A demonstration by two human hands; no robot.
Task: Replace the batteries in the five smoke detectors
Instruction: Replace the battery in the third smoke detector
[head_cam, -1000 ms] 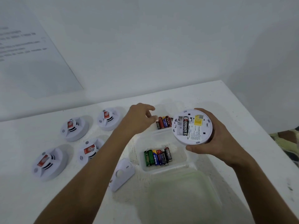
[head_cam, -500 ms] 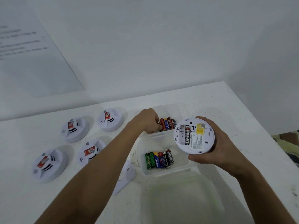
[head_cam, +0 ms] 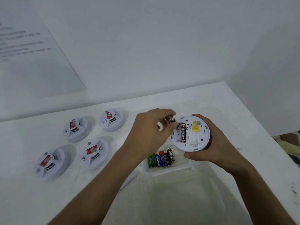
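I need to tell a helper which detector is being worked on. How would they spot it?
On the white table, right of four detectors lying face up, find the right hand. It holds the open detector, the only one back up, showing a yellow sticker and one black battery.

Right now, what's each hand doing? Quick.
Left hand: pinching a battery, blurred.
Right hand: gripping the open smoke detector, back side up.

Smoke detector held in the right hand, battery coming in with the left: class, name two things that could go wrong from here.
1. The left hand only pinches the battery; it could slip.
2. The smoke detector is held above the open container in the right hand alone; pushing the battery into the empty slot beside the Eveready cell could tip it.
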